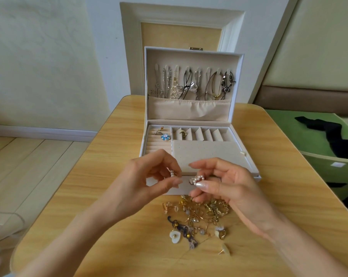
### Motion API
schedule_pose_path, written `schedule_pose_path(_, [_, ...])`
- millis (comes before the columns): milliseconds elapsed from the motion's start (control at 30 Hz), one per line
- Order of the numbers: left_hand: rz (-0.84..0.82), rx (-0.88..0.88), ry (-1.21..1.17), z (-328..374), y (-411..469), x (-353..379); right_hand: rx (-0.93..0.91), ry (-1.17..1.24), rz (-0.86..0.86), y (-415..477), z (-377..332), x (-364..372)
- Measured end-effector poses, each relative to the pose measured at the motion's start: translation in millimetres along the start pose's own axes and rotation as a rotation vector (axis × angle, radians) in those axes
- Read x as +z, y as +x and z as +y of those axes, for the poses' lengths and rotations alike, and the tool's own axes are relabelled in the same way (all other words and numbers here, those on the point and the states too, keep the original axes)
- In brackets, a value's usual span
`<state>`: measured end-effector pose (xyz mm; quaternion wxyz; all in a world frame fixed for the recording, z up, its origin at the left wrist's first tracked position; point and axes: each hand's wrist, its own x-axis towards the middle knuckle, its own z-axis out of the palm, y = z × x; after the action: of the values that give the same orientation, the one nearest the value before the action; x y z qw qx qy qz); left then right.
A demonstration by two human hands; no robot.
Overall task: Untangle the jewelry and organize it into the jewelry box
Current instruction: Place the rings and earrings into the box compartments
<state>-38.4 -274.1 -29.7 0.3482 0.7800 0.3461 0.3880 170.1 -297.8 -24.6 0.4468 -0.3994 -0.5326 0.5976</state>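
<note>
The pearl pieces look tiny, light and slick, and their thin posts would likely bend, so they are best pinched gently across the beads with the fingertips. The left hand point(149, 180), at centre frame, pinches a pearl earring point(172, 174) between thumb and forefinger. The right hand point(235, 186), just right of it, pinches a pearl cluster point(197, 178). The two pieces sit close together; I cannot tell whether they are linked. Both hang over the front edge of the open box point(209, 152). The tangled pile point(201, 214) lies on the table point(89, 196) in the lower centre, just below the hands
</note>
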Motion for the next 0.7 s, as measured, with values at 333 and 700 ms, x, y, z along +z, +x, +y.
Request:
schedule_pose_path(333, [0.017, 0.079, 0.128, 2.2, 1.5, 16.3, -0.020, -0.006, 0.090, 1.3, -4.5, 4.3])
schedule_pose_path(700, [0.099, -0.050, 0.116, 7.3, 34.2, 12.0, -0.037, -0.135, 0.129, 26.9, -26.2, -17.3])
